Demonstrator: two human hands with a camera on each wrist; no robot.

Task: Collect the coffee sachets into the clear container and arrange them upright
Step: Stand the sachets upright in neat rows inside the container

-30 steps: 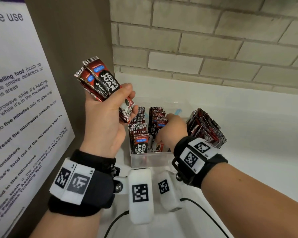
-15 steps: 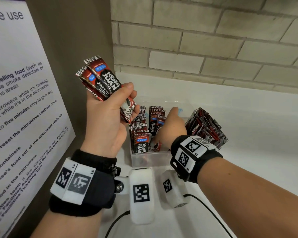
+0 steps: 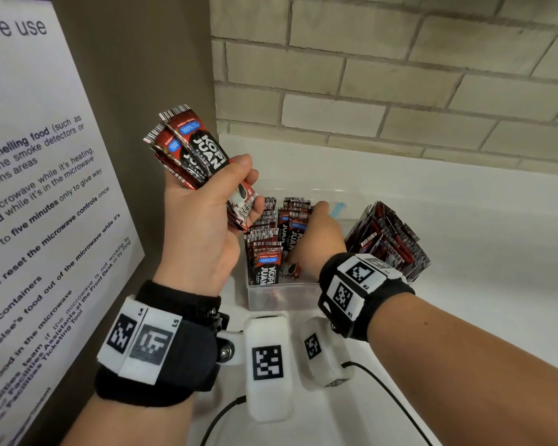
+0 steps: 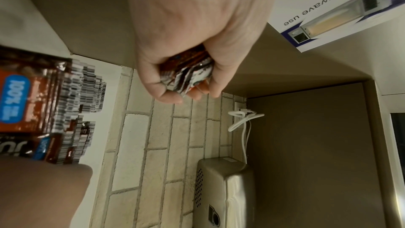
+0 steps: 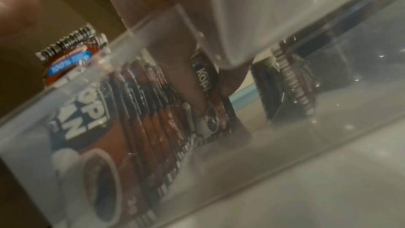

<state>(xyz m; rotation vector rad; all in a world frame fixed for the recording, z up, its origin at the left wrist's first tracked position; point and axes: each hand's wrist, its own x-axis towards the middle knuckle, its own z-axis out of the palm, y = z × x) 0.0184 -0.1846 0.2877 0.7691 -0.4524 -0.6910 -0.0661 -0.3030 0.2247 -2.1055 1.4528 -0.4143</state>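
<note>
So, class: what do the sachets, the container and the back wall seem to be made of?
Sachets: glossy printed foil or plastic film, judging by sheen and crimped edges. Container: clear, slightly frosted rigid plastic; contents show through. Back wall: pale matte brick, or brick-look facing, with recessed joints.

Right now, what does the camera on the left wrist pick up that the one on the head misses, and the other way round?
Only the left wrist view shows a metal appliance against the brick wall, a white cable above it, and the microwave drawing on the poster.

Only the head view shows the right hand reaching into the clear container, and a second batch of sachets leaning to its right.

Both show the left hand gripping a bundle of coffee sachets, and the upright sachets in the container.
</note>
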